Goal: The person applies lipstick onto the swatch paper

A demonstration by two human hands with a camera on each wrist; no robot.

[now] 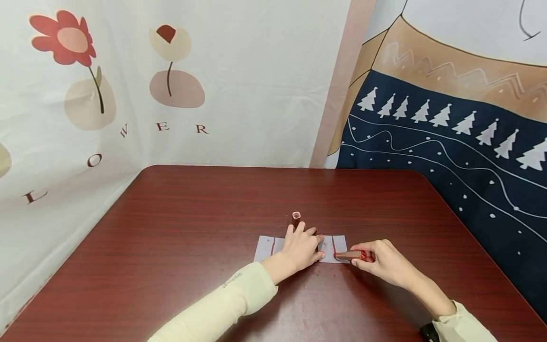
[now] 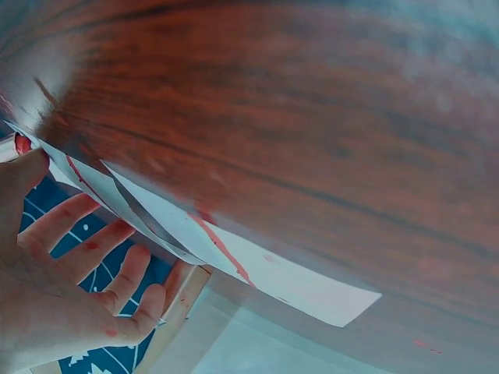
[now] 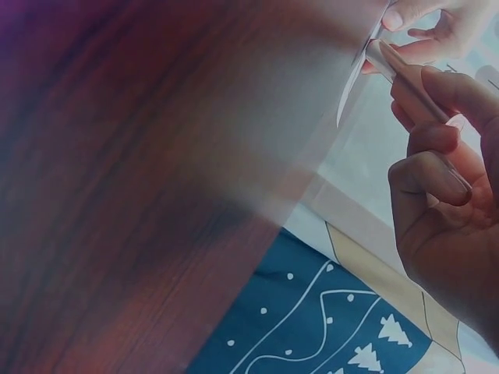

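My right hand [image 1: 386,263] pinches a lipstick [image 1: 352,255] in a rose-gold tube, its red tip touching the right part of the white paper [image 1: 339,247] beside a red line. In the right wrist view the tube [image 3: 417,97] lies between thumb and fingers. With fingers spread, my left hand [image 1: 298,249] rests on the middle of the paper and hides that part. Another red line crosses the paper's left part; in the left wrist view the white paper [image 2: 312,292] looks bent or overlapped. A small open-topped tube [image 1: 296,217], apparently the lipstick cap, stands just beyond the left fingertips.
The dark red wooden table [image 1: 205,209] spreads around the hands. Behind it hang a pale flower-printed cloth [image 1: 256,71] and, at the right, a navy cloth [image 1: 427,142] with white trees. A few reddish specks mark the tabletop near the paper.
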